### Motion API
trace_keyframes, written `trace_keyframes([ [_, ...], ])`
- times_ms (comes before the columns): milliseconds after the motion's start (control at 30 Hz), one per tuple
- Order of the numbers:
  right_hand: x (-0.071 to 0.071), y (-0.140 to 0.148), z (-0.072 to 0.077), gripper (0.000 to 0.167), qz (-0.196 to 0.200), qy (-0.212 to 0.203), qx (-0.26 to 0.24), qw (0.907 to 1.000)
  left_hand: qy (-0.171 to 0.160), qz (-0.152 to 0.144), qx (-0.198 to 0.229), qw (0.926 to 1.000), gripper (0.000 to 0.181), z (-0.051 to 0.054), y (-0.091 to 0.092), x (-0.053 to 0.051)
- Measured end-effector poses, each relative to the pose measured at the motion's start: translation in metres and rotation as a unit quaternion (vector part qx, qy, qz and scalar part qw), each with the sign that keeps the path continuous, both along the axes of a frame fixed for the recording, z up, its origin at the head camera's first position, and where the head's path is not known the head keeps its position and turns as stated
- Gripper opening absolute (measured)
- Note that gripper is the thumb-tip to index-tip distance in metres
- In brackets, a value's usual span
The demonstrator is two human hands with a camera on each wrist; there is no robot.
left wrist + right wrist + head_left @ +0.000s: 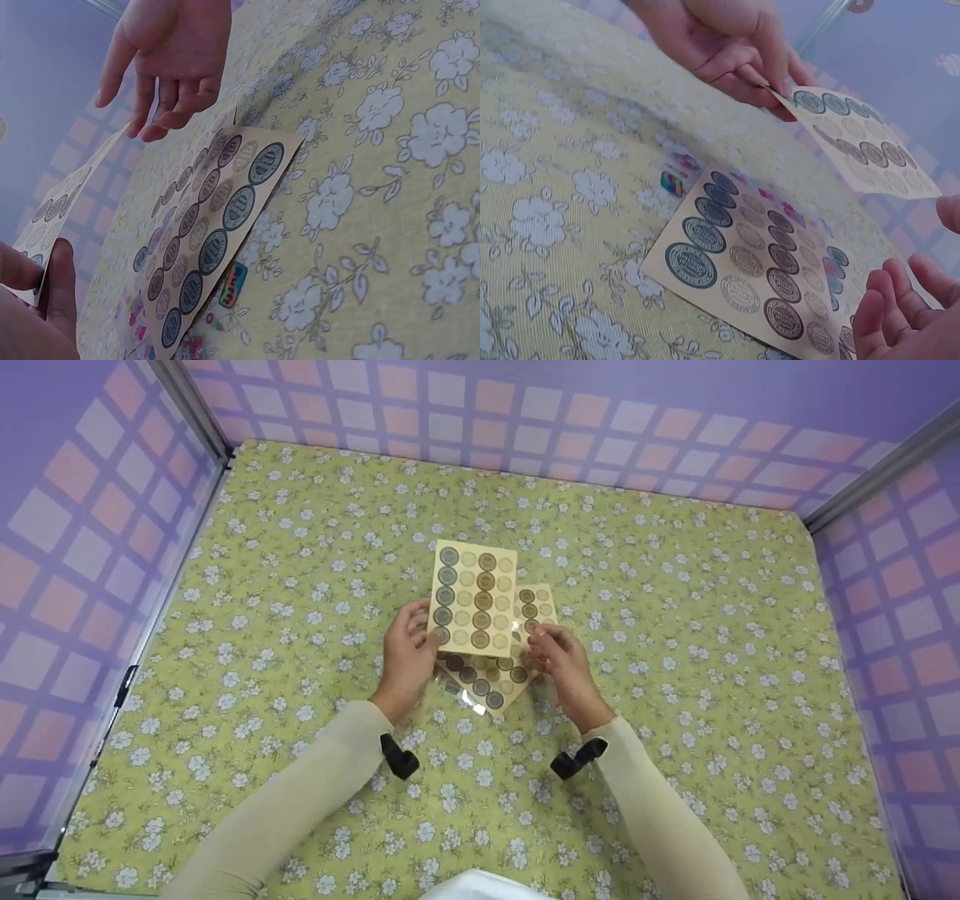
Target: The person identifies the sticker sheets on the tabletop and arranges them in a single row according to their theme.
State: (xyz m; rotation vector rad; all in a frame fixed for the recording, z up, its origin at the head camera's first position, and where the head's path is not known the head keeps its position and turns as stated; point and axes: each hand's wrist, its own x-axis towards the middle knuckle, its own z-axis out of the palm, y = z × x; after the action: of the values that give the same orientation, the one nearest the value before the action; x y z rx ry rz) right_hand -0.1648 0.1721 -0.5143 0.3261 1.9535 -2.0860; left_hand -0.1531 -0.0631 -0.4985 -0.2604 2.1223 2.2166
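Observation:
My left hand [405,656] pinches the lower left corner of a cream sticker sheet [475,598] printed with rows of round seals, and holds it raised and tilted above the table. My right hand [564,669] is just right of that sheet, its fingers loosely bent with nothing between them; in the right wrist view its fingers [904,304] are apart from the held sheet. Below lies another sticker sheet [217,217], turned at an angle. A further sheet [546,606] shows partly behind the held one. Clear plastic packaging [459,696] with colourful print lies under them.
A yellow cloth [300,585] with white flowers covers the table. Purple walls with pink and white squares [540,420] enclose the back and both sides. Something white [480,886] shows at the near edge.

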Motion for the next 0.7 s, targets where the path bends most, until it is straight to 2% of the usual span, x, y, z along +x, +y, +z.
trace_keyframes([
  [133,0.002,0.001,-0.004,0.03,-0.005,0.002,0.014,0.9999,0.004,0.019,-0.006,0.9998,0.047,0.003,-0.005,-0.012],
  [400,0.005,0.002,-0.008,0.031,-0.01,0.003,0.038,0.9992,0.034,0.045,-0.029,0.998,0.045,0.002,-0.017,-0.037],
  [567,0.005,0.003,-0.009,0.035,0.02,0.001,0.07,0.9974,0.033,0.072,-0.041,0.996,0.045,0.004,-0.022,-0.053],
  [700,0.004,0.003,-0.011,0.037,0.038,-0.002,0.086,0.9956,0.027,0.083,-0.049,0.995,0.044,0.004,-0.025,-0.065],
])
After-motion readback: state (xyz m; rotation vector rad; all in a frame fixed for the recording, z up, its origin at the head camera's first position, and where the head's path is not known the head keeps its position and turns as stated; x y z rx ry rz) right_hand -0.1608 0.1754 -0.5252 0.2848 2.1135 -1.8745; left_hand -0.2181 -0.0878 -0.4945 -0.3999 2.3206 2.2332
